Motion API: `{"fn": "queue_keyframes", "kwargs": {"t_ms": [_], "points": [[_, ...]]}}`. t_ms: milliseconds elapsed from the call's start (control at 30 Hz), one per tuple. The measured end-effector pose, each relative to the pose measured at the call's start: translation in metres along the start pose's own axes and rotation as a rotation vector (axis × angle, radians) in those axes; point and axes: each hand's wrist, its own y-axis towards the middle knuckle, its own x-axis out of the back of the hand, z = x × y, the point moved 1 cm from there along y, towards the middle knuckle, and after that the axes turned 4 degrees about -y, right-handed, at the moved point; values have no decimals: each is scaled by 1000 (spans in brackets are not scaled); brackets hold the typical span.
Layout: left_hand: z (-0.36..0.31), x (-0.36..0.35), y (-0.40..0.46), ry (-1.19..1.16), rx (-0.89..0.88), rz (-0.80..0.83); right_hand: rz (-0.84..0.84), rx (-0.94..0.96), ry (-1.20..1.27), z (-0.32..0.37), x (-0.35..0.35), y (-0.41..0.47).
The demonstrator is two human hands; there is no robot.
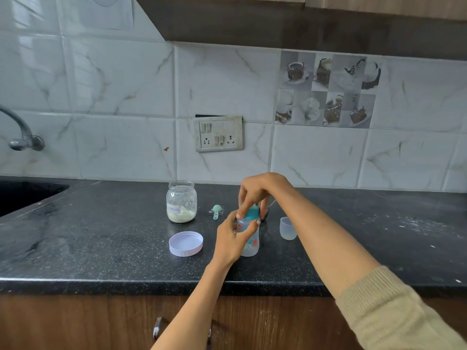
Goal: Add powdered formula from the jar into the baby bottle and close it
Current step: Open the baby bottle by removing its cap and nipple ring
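A translucent baby bottle [250, 245] with coloured prints stands on the dark counter [113, 248]. My left hand [233, 239] grips its body from the left. My right hand [257, 192] comes down from above and holds the teal screw collar [251, 213] at the bottle's neck with curled fingers. To the left stands the open glass formula jar [181, 202], with pale powder in its bottom. Its white lid [186, 243] lies upside down in front of it. A small green scoop [216, 210] rests between jar and bottle.
The bottle's clear cap [288, 228] stands on the counter right of the bottle. A sink [22, 195] and tap [21, 137] are at the far left. A switch panel [218, 133] is on the tiled wall. Powder specks dust the counter's right side.
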Motion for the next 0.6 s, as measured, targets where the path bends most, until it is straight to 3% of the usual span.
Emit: {"fn": "queue_keyframes", "kwargs": {"t_ms": [167, 433, 600], "points": [[2, 1, 1, -20, 34, 2, 48, 66, -128, 4, 4, 1], [2, 0, 2, -13, 26, 6, 13, -40, -75, 5, 7, -6], [2, 0, 1, -4, 23, 8, 41, 25, -111, 7, 6, -7]]}}
